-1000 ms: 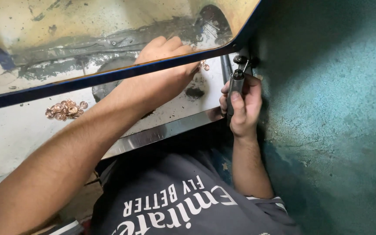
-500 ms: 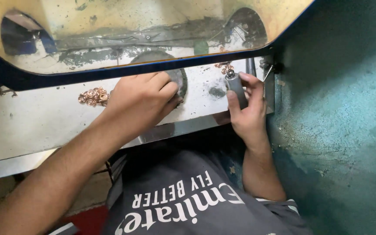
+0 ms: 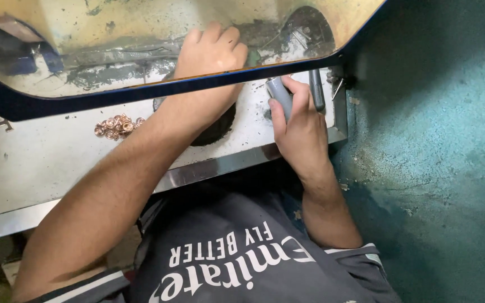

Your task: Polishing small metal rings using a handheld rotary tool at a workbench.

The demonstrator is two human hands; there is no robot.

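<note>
Blue-edged guard (image 3: 158, 92) overhangs bench (image 3: 46, 174); left hand (image 3: 211, 50) passes beneath; wall (image 3: 444, 140) crowds right hand (image 3: 301, 126).

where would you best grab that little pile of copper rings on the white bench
Pinch the copper rings from above, a few at a time. They lie flat and loose on the white bench, with bare surface on the near side, so likely come from there, clear of the left arm.
</note>
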